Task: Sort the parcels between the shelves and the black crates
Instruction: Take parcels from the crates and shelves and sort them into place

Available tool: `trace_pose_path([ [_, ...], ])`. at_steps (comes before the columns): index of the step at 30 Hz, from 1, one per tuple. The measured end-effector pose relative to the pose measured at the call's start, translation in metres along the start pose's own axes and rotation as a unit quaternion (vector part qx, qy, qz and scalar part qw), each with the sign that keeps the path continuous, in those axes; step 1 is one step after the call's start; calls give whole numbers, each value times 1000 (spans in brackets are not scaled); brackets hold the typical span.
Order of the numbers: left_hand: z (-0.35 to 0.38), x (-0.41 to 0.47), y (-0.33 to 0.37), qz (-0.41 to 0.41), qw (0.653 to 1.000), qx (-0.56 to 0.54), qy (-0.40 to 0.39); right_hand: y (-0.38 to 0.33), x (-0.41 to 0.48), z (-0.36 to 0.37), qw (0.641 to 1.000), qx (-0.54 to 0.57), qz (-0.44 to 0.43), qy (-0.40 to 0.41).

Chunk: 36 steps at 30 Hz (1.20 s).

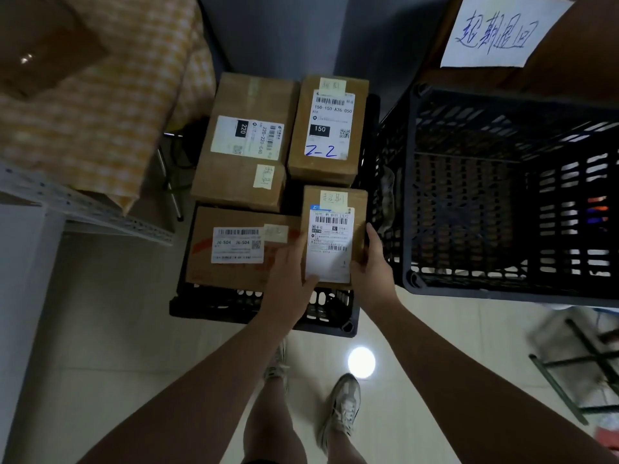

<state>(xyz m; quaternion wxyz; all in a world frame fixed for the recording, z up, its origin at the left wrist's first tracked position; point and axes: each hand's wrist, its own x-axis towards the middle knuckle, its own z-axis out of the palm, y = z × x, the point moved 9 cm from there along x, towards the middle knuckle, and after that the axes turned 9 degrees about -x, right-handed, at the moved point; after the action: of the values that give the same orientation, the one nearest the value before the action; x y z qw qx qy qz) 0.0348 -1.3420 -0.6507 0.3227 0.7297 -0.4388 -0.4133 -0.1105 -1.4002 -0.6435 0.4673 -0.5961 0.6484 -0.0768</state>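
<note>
At the low crate's (254,308) near right corner: small box (330,236), label up so you can read it | your left hand (288,276) and right hand (371,262) clasp its two sides, fingers curled round the edges, likely to lift it | other boxes (248,142) packed tight alongside | tall crate (502,289) just right, its wall crowding your right hand

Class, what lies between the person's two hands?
In the head view, a small cardboard parcel lies there, held by the left hand and the right hand.
</note>
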Motion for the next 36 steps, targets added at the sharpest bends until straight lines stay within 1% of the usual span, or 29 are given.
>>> trace_pose_path([
  [2, 6, 5, 0, 11, 999, 44, -21, -4, 2, 2, 998, -53, -40, 7],
  [4, 9, 11, -5, 21, 991, 125, -30, -2, 5, 11, 986, -151, -70, -11],
  [5, 10, 14, -6, 34, 980, 196, -31, 0, 7, 15, 971, -222, -81, -26],
  [7, 9, 21, -6, 63, 935, 348, -30, 9, 10, 22, 928, -358, -71, -72],
  [8, 8, 26, -6, 69, 916, 394, -33, 14, 13, 24, 909, -403, -58, -94],
  [10, 7, 38, -8, 66, 899, 431, -44, 16, 18, 26, 885, -448, -52, -119],
  [14, 11, 56, -16, 55, 885, 459, -58, 16, 30, 36, 863, -486, -69, -122],
  [19, 10, 49, -20, 51, 885, 454, -83, 15, 22, 37, 879, -463, -40, -104],
  [22, -10, 39, -12, 59, 898, 428, -79, -2, 10, 27, 893, -437, -47, -93],
  [26, -60, 17, 3, 48, 913, 402, -61, -44, -9, 8, 894, -429, -102, -79],
  [29, -99, -3, 27, 30, 913, 406, -32, -82, -28, -7, 879, -448, -154, -59],
  [31, -124, -19, 52, 28, 910, 414, -13, -111, -44, -17, 869, -457, -187, -27],
  [33, -148, -38, 84, 39, 910, 413, 25, -141, -63, -28, 863, -452, -225, 11],
  [36, -181, -73, 132, 68, 893, 435, 97, -187, -100, -49, 837, -453, -302, 53],
])
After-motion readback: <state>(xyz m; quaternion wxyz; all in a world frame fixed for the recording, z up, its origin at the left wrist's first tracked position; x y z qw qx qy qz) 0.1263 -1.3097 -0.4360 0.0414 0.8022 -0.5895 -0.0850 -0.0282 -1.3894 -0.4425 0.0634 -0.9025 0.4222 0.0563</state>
